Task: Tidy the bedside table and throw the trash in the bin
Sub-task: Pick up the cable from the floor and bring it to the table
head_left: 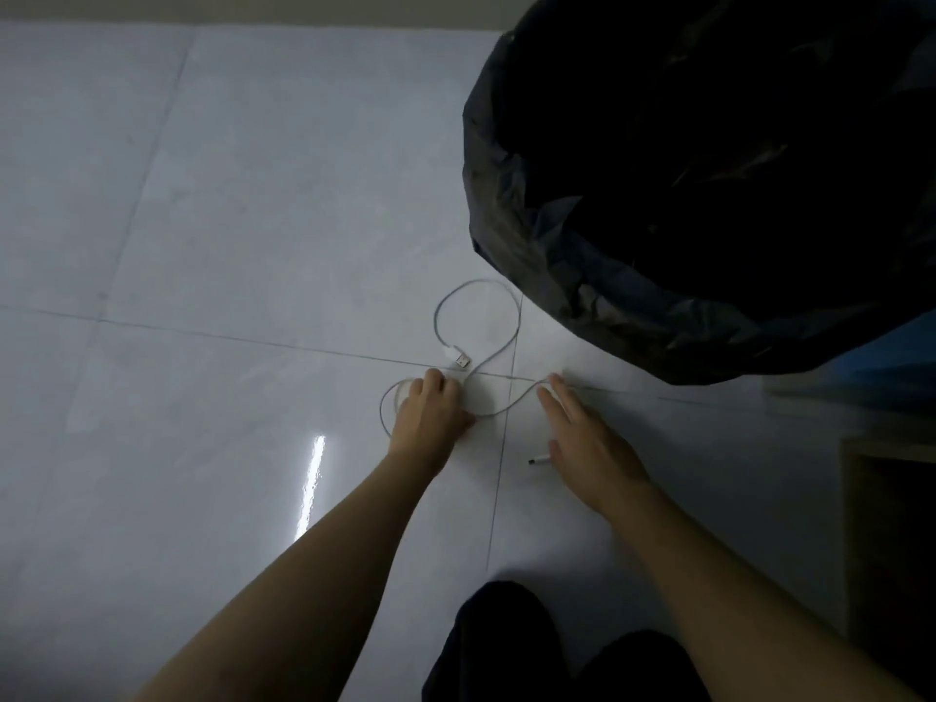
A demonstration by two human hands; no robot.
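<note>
A white USB cable lies in loops on the pale tiled floor, its plug pointing toward me. My left hand is curled down on the cable's left loop, fingers closed around it. Flat and spread, my right hand rests just right of the cable, its fingertips touching the strand near a tile joint. A small white stick, like a cigarette, lies on the floor beside my right hand. The bin with a black bag stands at the upper right, close behind the cable.
A wooden piece of furniture fills the right edge, with something blue behind the bin. My dark-clothed knees are at the bottom. A wall base runs along the top; a light glare shows on the floor.
</note>
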